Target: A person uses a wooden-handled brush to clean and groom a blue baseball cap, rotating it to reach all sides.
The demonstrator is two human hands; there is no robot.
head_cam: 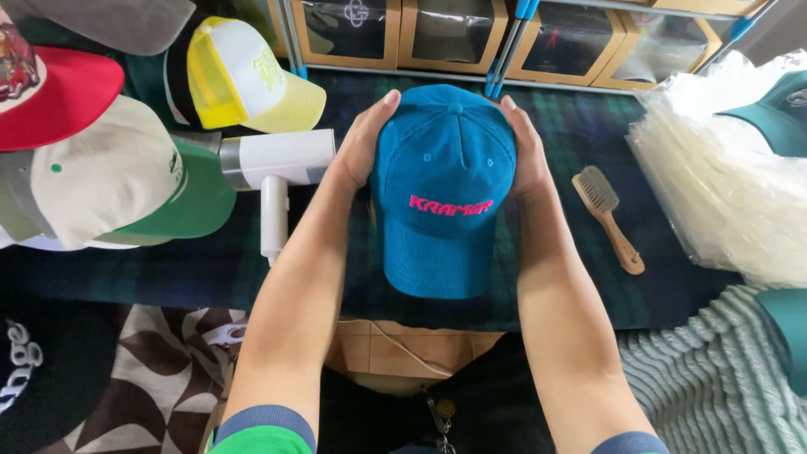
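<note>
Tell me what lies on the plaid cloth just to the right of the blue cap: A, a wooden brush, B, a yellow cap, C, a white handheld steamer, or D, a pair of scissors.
A: a wooden brush with a bristled head lies right of the blue cap, beside the right hand.

Caps in view: one blue corduroy cap with pink lettering point(441, 189); one yellow-and-white mesh cap point(248, 76); one red cap point(50, 88); one cream-and-green cap point(109, 176); one black cap point(42, 370). One wooden brush point(607, 217). One white handheld steamer point(273, 168). Four window-fronted cardboard boxes point(451, 29).
</note>
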